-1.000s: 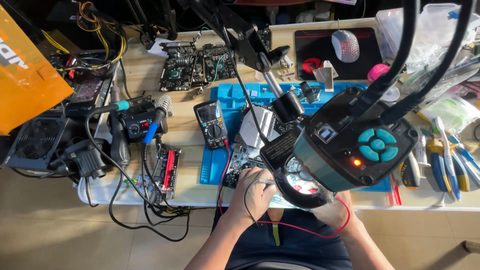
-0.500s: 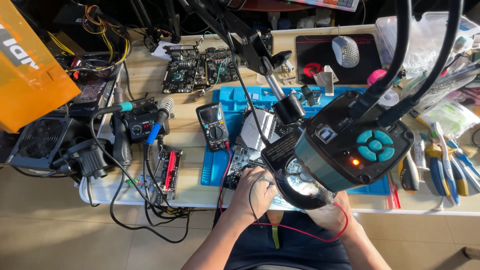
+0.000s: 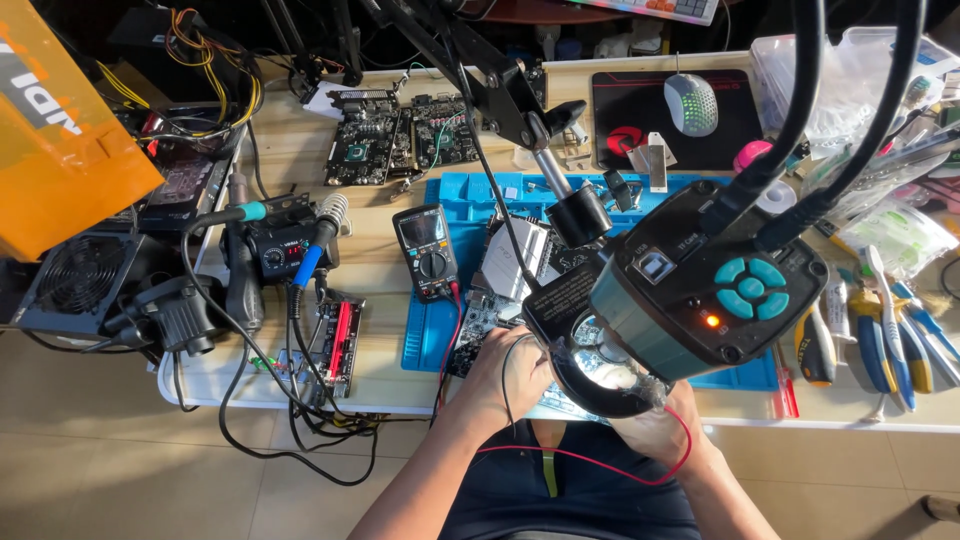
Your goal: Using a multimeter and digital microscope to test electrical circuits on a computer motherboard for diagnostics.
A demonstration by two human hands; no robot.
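Note:
My left hand [image 3: 503, 372] rests on a circuit board [image 3: 478, 322] at the near edge of a blue work mat [image 3: 440, 345]. Its fingers are closed on a probe with a thin black lead looping over the hand. My right hand [image 3: 655, 432] sits just right of it, mostly hidden under a microscope camera head [image 3: 705, 290] and its lit ring light [image 3: 600, 375]. It grips a probe whose red lead [image 3: 580, 458] curves across my lap. A black multimeter [image 3: 430, 250] lies on the mat's left edge, with its leads running toward my hands.
A soldering station [image 3: 285, 245] with cables stands at the left. Beyond it are a fan-fronted power supply [image 3: 75, 275] and an orange box [image 3: 60, 130]. Two bare boards [image 3: 400, 135] lie at the back, a mouse [image 3: 692, 103] on its pad at back right, and pliers [image 3: 880, 340] at right.
The view has shifted a little toward the bench. Both hands stay at the board under the microscope, with only slight movement.

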